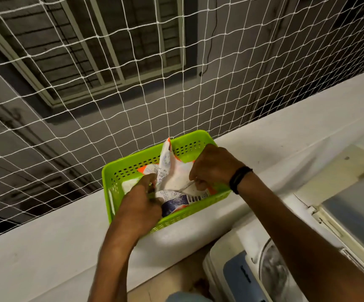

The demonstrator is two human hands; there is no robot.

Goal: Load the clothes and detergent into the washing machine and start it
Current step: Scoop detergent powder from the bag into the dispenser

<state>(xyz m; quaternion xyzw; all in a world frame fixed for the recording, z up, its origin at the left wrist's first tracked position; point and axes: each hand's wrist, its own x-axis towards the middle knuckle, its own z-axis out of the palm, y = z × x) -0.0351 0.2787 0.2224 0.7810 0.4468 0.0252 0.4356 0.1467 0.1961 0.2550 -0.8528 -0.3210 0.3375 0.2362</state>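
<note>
The detergent packet sat in the green basket on the white surface. The left grip pinched its near-left edge and the right grip pinched its right edge. The washing machine stood near right.

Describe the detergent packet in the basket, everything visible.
The packet is crinkled white plastic with orange edges, small print and a dark blue panel at its near end. It sits in the green basket on the white ledge. Its top looks pulled open, with one flap standing up toward the net. The left hand pinches its left edge and the right hand its right edge. The inside looks white and speckled.
</note>
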